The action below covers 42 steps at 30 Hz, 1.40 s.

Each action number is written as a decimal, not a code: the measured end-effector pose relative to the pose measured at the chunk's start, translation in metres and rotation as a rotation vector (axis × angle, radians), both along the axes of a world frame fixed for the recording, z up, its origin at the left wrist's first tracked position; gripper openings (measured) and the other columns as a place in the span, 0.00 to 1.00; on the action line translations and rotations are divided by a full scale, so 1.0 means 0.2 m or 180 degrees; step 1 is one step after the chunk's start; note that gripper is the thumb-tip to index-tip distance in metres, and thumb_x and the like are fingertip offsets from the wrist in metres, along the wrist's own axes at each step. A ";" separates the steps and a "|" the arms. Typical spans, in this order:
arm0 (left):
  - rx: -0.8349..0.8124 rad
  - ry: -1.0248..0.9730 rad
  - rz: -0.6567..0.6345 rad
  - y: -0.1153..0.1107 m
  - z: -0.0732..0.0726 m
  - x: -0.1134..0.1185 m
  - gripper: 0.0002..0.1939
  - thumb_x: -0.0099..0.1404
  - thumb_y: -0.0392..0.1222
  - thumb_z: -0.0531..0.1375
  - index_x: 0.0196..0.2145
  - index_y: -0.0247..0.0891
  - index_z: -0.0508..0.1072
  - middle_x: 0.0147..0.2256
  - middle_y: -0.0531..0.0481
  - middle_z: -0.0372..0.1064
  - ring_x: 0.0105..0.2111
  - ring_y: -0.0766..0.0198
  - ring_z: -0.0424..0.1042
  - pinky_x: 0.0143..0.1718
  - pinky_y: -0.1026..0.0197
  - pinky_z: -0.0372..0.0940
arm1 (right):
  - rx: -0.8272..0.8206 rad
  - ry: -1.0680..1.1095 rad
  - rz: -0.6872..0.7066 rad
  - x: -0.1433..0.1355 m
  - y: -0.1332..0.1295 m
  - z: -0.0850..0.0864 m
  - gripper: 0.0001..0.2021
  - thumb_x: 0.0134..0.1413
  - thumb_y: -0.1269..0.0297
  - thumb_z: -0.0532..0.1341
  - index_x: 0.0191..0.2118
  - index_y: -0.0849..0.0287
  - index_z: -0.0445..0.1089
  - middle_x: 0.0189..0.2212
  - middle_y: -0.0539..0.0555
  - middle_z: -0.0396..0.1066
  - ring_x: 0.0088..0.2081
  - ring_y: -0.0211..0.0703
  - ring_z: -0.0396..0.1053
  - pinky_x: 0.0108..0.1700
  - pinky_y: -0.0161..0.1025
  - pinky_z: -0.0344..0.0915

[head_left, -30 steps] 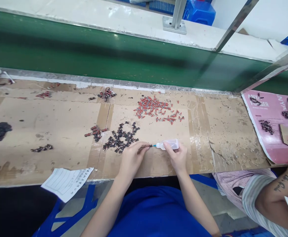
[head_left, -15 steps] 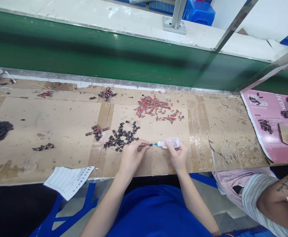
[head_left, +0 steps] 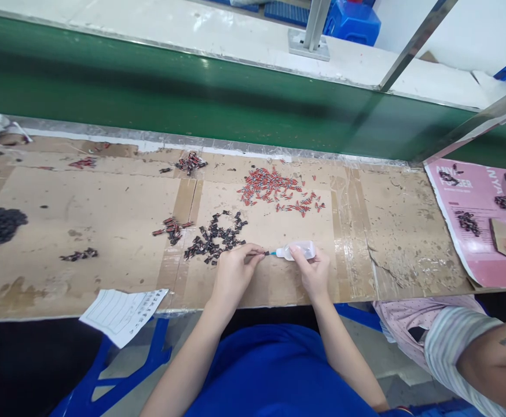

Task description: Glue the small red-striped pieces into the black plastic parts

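Observation:
My left hand (head_left: pixel 238 267) pinches a small black part (head_left: pixel 266 253) between thumb and fingertips; its exact kind is too small to make out. My right hand (head_left: pixel 314 271) is closed around a clear squeeze bottle (head_left: pixel 304 249) lying sideways. The bottle's blue-green needle tip (head_left: pixel 272 253) points left and meets or nearly meets the black part. Just beyond my left hand lies a loose pile of small black parts (head_left: pixel 212 240). Farther back is a spread of small red pieces with metallic ends (head_left: pixel 268 184).
Cardboard (head_left: pixel 118 214) covers the bench. A red-and-black cluster (head_left: pixel 172 230) and a black heap (head_left: pixel 2 226) lie to the left. A paper sheet (head_left: pixel 123 313) overhangs the front edge. Behind runs a green strip (head_left: pixel 192 98). A co-worker's arm (head_left: pixel 496 353) shows at right beside a pink poster (head_left: pixel 461 231).
The view has shifted slightly. My hands keep the same hold on the small black part and the bottle, tip against or near it. The co-worker's arm at right has moved a little.

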<state>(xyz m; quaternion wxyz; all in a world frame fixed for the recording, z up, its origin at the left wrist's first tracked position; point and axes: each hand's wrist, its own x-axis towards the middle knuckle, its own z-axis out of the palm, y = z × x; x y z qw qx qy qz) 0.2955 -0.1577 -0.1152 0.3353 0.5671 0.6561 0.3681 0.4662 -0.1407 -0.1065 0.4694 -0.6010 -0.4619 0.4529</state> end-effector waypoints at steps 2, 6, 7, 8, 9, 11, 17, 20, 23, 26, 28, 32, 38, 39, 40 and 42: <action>-0.0028 0.0027 0.0019 0.00 0.00 0.00 0.04 0.58 0.36 0.63 0.29 0.42 0.78 0.30 0.52 0.80 0.31 0.60 0.79 0.37 0.59 0.74 | 0.0020 0.0012 -0.0026 0.00 0.00 0.00 0.12 0.45 0.55 0.66 0.25 0.59 0.73 0.23 0.52 0.74 0.27 0.43 0.70 0.32 0.40 0.67; -0.0057 0.0029 0.0013 0.00 -0.01 0.00 0.04 0.57 0.35 0.63 0.29 0.42 0.78 0.30 0.52 0.80 0.31 0.60 0.79 0.37 0.59 0.74 | 0.0007 0.0037 -0.0089 0.01 0.01 -0.01 0.12 0.45 0.55 0.66 0.25 0.59 0.73 0.23 0.52 0.74 0.27 0.43 0.70 0.32 0.40 0.68; -0.0051 0.0028 0.0008 0.00 -0.01 0.00 0.04 0.57 0.35 0.63 0.29 0.42 0.78 0.30 0.52 0.79 0.31 0.60 0.79 0.38 0.58 0.74 | 0.0014 0.0039 -0.0120 0.01 0.01 -0.01 0.12 0.45 0.55 0.66 0.25 0.59 0.73 0.23 0.52 0.74 0.27 0.43 0.70 0.32 0.40 0.68; -0.0040 0.0032 -0.0004 0.00 -0.02 0.00 0.04 0.57 0.34 0.63 0.29 0.42 0.77 0.30 0.52 0.79 0.31 0.60 0.79 0.38 0.58 0.74 | 0.0029 0.0041 -0.0159 0.02 0.01 -0.02 0.12 0.45 0.54 0.66 0.25 0.59 0.73 0.23 0.52 0.74 0.27 0.43 0.70 0.32 0.40 0.68; -0.0026 0.0051 -0.0022 0.00 -0.02 0.00 0.05 0.57 0.34 0.63 0.30 0.42 0.77 0.31 0.52 0.79 0.32 0.60 0.79 0.39 0.58 0.74 | 0.0053 0.0039 -0.0205 0.02 0.01 -0.02 0.13 0.45 0.53 0.66 0.25 0.59 0.72 0.23 0.52 0.74 0.27 0.43 0.70 0.32 0.40 0.68; 0.0001 0.0169 -0.0089 0.00 -0.02 0.00 0.06 0.57 0.33 0.62 0.32 0.41 0.77 0.32 0.51 0.79 0.33 0.59 0.78 0.39 0.57 0.73 | 0.0112 -0.0012 -0.0293 0.04 0.01 -0.03 0.14 0.45 0.51 0.66 0.27 0.59 0.73 0.25 0.54 0.75 0.28 0.45 0.72 0.33 0.41 0.69; 0.0018 0.0930 -0.0356 0.01 0.00 0.03 0.11 0.59 0.29 0.58 0.34 0.41 0.78 0.34 0.46 0.77 0.38 0.53 0.75 0.41 0.53 0.70 | 0.0134 -0.1525 -0.0240 0.21 0.02 0.04 0.33 0.42 0.47 0.68 0.53 0.60 0.69 0.33 0.58 0.75 0.35 0.51 0.72 0.41 0.49 0.68; -0.0011 0.1021 -0.0473 0.02 0.01 0.03 0.11 0.60 0.28 0.58 0.32 0.41 0.77 0.34 0.46 0.76 0.38 0.53 0.73 0.40 0.54 0.69 | 0.0494 -0.2587 -0.0478 0.32 0.13 0.08 0.26 0.52 0.45 0.61 0.50 0.59 0.73 0.44 0.65 0.71 0.49 0.59 0.66 0.52 0.56 0.61; 0.0059 0.0981 -0.0534 0.02 0.00 0.03 0.11 0.61 0.29 0.57 0.31 0.41 0.76 0.33 0.46 0.75 0.38 0.54 0.72 0.39 0.55 0.69 | 0.0730 -0.2843 -0.0214 0.39 0.32 0.09 0.17 0.59 0.53 0.58 0.44 0.58 0.76 0.43 0.64 0.73 0.47 0.56 0.64 0.52 0.54 0.59; 0.0290 0.0765 -0.0499 0.00 0.00 0.02 0.10 0.62 0.30 0.56 0.32 0.41 0.76 0.34 0.47 0.76 0.38 0.55 0.72 0.40 0.56 0.69 | 0.0682 -0.2796 0.0426 0.41 0.51 0.07 0.10 0.57 0.62 0.61 0.40 0.57 0.78 0.38 0.60 0.76 0.45 0.55 0.65 0.50 0.51 0.59; 0.0451 0.0495 -0.0458 -0.01 0.00 0.02 0.09 0.64 0.32 0.55 0.33 0.41 0.76 0.34 0.47 0.76 0.38 0.56 0.73 0.40 0.57 0.70 | 0.0559 -0.2812 0.0676 0.40 0.59 0.05 0.06 0.54 0.66 0.63 0.35 0.57 0.78 0.37 0.58 0.77 0.43 0.54 0.66 0.49 0.50 0.59; 0.0547 -0.0123 -0.0330 -0.03 0.04 0.02 0.09 0.65 0.38 0.56 0.35 0.41 0.77 0.35 0.48 0.78 0.38 0.59 0.76 0.42 0.58 0.71 | 0.0589 -0.2906 0.0786 0.39 0.65 0.02 0.08 0.57 0.67 0.60 0.30 0.58 0.76 0.34 0.58 0.76 0.42 0.53 0.67 0.49 0.50 0.59; 0.0401 -0.0861 0.0081 -0.04 0.10 0.04 0.08 0.62 0.42 0.59 0.33 0.40 0.78 0.33 0.48 0.79 0.34 0.60 0.78 0.40 0.59 0.73 | 0.1111 -0.2537 0.0519 0.33 0.49 0.13 0.10 0.62 0.65 0.54 0.35 0.58 0.73 0.35 0.59 0.75 0.39 0.51 0.70 0.45 0.47 0.65; 0.0394 -0.0917 0.0131 -0.04 0.10 0.05 0.08 0.62 0.43 0.59 0.33 0.40 0.78 0.33 0.48 0.79 0.34 0.60 0.78 0.40 0.60 0.73 | 0.1190 -0.2321 0.0599 0.29 0.43 0.16 0.10 0.62 0.64 0.55 0.37 0.57 0.74 0.35 0.58 0.75 0.38 0.49 0.70 0.44 0.45 0.66; 0.0395 -0.0939 0.0164 -0.04 0.11 0.05 0.08 0.62 0.43 0.59 0.33 0.40 0.78 0.33 0.48 0.79 0.34 0.60 0.78 0.40 0.60 0.73 | 0.1248 -0.2085 0.0749 0.25 0.37 0.20 0.10 0.62 0.64 0.55 0.37 0.57 0.74 0.35 0.57 0.75 0.37 0.47 0.71 0.41 0.43 0.67; 0.0424 -0.0906 0.0177 -0.04 0.12 0.05 0.08 0.62 0.43 0.60 0.34 0.40 0.79 0.34 0.48 0.80 0.35 0.60 0.78 0.41 0.59 0.73 | 0.1181 -0.1594 0.1332 0.16 0.24 0.25 0.11 0.63 0.64 0.55 0.40 0.57 0.75 0.36 0.56 0.75 0.38 0.44 0.72 0.38 0.39 0.68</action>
